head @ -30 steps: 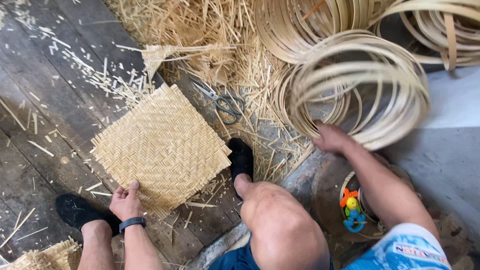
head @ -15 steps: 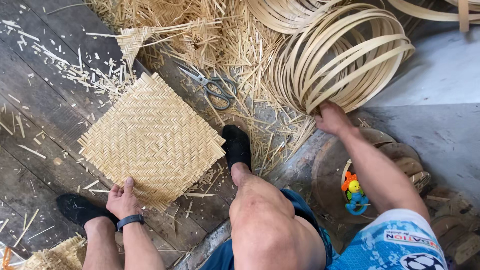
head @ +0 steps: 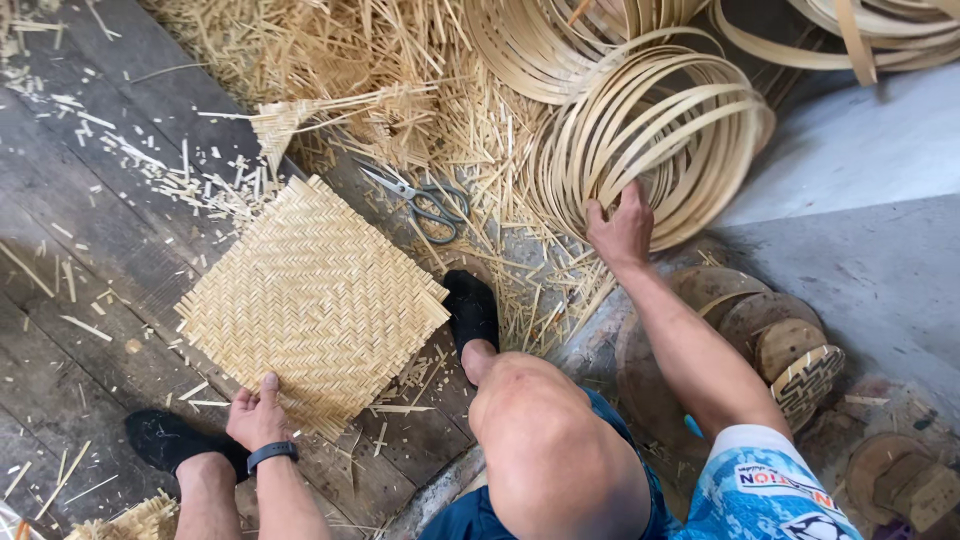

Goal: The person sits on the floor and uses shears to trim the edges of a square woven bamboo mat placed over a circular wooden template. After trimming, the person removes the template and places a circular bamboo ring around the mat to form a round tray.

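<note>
A square woven bamboo mat (head: 312, 300) lies flat on the dark wooden floor. My left hand (head: 257, 410), with a black band on the wrist, holds the mat's near corner between thumb and fingers. My right hand (head: 622, 228) reaches out to a stack of pale bamboo hoops (head: 668, 130) and its fingers curl over the hoops' lower rims. My bare knee (head: 550, 440) is between the two arms, and my black-socked foot (head: 470, 310) rests beside the mat's right corner.
Black-handled scissors (head: 425, 203) lie among bamboo strips and offcuts (head: 330, 70) beyond the mat. More hoops (head: 560, 40) are piled at the top. Round wooden discs (head: 770, 335) sit to the right, beside a grey concrete floor (head: 870, 200). My other foot (head: 165, 440) is at lower left.
My right hand has moved up onto the hoop stack and taken hold of its rims. The view has shifted, so the mat and hoops sit lower and more to the right. My left hand stays on the mat.
</note>
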